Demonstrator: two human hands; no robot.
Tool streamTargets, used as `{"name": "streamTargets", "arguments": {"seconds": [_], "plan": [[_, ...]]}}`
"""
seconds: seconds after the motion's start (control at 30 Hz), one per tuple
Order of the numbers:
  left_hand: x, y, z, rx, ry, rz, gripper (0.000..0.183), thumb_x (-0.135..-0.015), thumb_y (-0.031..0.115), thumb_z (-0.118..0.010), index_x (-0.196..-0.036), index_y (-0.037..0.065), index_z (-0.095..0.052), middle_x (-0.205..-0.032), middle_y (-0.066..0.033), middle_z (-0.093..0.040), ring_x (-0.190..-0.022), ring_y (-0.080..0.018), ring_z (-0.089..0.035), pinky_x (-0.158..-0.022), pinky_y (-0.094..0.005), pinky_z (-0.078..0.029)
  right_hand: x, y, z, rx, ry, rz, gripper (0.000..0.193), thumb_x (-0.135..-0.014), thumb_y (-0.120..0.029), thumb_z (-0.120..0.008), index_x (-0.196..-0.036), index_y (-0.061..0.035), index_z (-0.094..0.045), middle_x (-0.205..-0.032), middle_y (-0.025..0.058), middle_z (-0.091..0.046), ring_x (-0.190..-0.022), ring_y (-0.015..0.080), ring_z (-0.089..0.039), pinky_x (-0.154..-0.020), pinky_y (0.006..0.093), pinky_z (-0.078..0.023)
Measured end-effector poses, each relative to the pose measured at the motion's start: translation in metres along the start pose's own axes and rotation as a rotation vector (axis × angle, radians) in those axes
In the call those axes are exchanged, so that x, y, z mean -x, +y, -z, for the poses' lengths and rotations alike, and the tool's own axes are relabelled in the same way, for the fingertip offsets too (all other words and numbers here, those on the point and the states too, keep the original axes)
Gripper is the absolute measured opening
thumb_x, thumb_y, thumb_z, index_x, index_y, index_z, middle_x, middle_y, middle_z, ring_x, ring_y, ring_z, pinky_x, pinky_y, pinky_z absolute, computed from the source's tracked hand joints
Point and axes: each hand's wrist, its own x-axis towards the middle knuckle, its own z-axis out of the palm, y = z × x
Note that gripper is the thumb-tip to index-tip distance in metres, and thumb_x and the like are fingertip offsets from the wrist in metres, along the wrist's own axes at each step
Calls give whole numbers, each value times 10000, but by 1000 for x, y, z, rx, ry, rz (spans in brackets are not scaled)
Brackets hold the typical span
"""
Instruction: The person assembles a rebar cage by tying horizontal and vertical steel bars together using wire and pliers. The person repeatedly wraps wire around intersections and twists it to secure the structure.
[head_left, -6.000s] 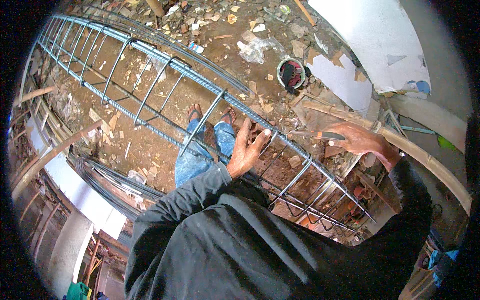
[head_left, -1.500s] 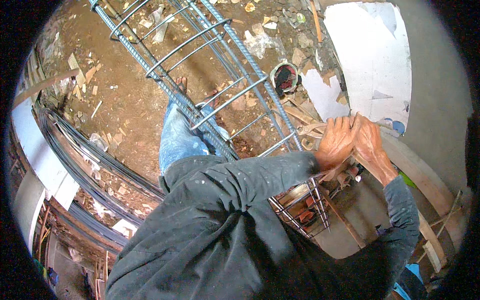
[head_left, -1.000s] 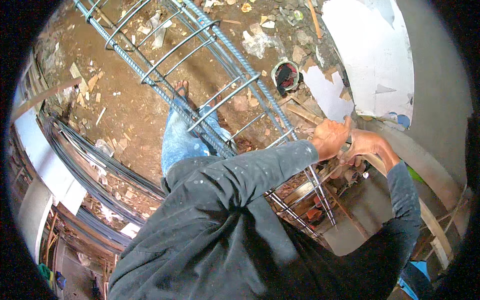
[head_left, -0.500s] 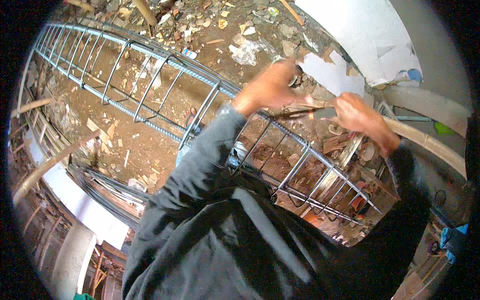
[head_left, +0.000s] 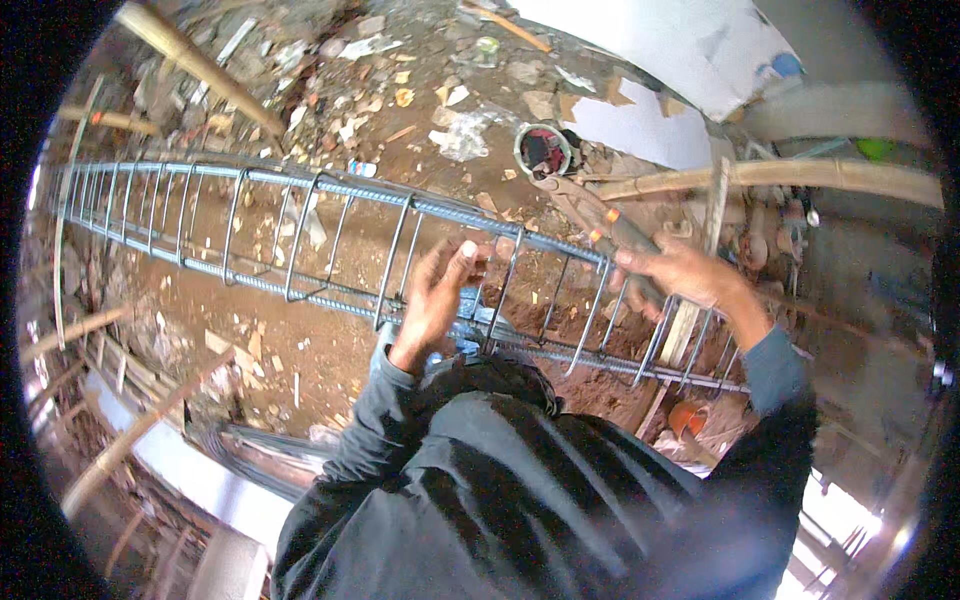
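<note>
The left hand (head_left: 440,290) and right hand (head_left: 690,275), together a second ago, are now apart, so only the right's fingers wrap the pincers (head_left: 625,230) beside the rebar cage (head_left: 465,215), while the left's curl near its bars (whether pinching anything, I cannot tell)

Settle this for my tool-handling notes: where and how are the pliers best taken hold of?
Probably by the dark handles, behind the orange bands, coming from the person's right, where the right hand is. The pliers lie slanted, head up and to the left, handles running down to the right, so the long handles seem the easiest part to wrap.
</note>
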Motion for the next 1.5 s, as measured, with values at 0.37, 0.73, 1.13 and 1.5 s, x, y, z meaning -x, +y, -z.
{"name": "streamTargets", "arguments": {"seconds": [0.37,0.73,1.13,1.5], "plan": [[123,-23,47,498,-490,445,538,-1058,459,-525,-1333,-1,-564,-1161,-179,-690,-861,-329,-710,-651,-431,-589,-18,116,-296,-575,-88,305,483,-1080,-489,-506,-1110,-61,-729,-1017,54,-730,-950,169,-665,-888,340,-517],[146,-63,92,-484,-393,51,288,-1069,228,-551,-1114,-13,-703,-991,-64,-722,-913,-151,-648,-822,-318,-534,-17,146,-400,-213,695,472,425,-1035,-421,-622,-982,1,-628,-724,104,-550,-713,155,-486,-680,386,-465],[114,-38,78,-12,-4,-263,168,-1082,236,-496,-1068,104,-599,-807,23,-545,-686,-75,-497,-570,-269,-434,9,178,-407,-182,764,535,395,-1015,-253,-670,-1330,-25,-601,-903,140,-650,-827,172,-608,-784,371,-508],[115,57,100,-280,62,-408,208,-1066,269,-567,-1025,96,-675,-729,60,-488,-615,-39,-382,-541,-230,-300,39,193,-400,-906,1285,829,322,-1052,-225,-633,-1298,-22,-679,-1200,85,-680,-1065,161,-617,-948,335,-513]]}}
